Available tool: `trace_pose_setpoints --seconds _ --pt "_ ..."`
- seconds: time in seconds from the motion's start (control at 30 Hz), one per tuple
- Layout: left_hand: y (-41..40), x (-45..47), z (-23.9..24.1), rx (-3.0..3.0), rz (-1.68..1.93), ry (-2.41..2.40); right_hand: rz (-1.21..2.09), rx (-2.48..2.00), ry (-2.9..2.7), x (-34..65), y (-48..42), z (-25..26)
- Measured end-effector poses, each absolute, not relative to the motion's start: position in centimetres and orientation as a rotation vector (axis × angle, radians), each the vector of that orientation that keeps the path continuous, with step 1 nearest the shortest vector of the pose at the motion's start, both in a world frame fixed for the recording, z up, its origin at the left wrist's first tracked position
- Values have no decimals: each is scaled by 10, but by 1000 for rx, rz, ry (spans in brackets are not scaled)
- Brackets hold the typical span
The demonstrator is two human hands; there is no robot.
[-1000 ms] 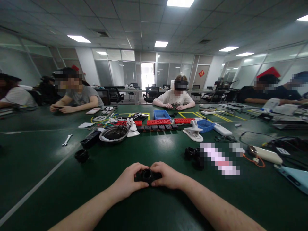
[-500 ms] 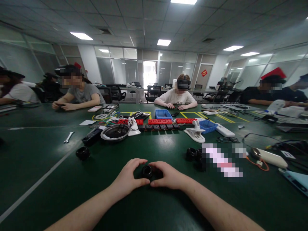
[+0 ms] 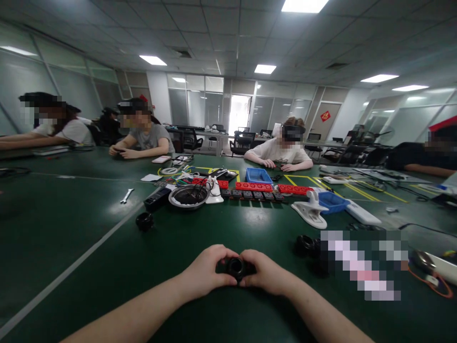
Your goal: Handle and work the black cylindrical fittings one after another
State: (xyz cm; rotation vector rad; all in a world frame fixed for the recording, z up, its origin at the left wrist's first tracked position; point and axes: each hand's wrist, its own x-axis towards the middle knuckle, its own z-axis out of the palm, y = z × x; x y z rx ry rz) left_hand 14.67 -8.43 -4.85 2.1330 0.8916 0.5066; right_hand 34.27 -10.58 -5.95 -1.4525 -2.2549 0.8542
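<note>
A small black ring-shaped part with a round hole in its middle stands on the green table between my hands. My left hand is curled round it from the left, its thumb near the lower edge and its fingers at the top. From the right, my right hand grips the same part in a mirrored way. Both sets of fingertips nearly meet in front of the hole. My fingers and the dark colour hide the part's sides.
Similar black parts lie on the table: one to the left, others to the right beside a blurred patch. Farther back are a wrench, a round metal dish, red strips, a white clip stand and blue trays. Several people sit around.
My hands have closed in on the black ring-shaped part from both sides and now hold it. The camera view has swung left, so everything appears farther right.
</note>
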Motion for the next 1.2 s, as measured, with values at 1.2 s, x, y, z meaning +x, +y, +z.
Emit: trace_pose_setpoints --seconds 1.2 --pt "-95 149 -48 2223 586 962 702 -1475 -2211 334 -121 -62"
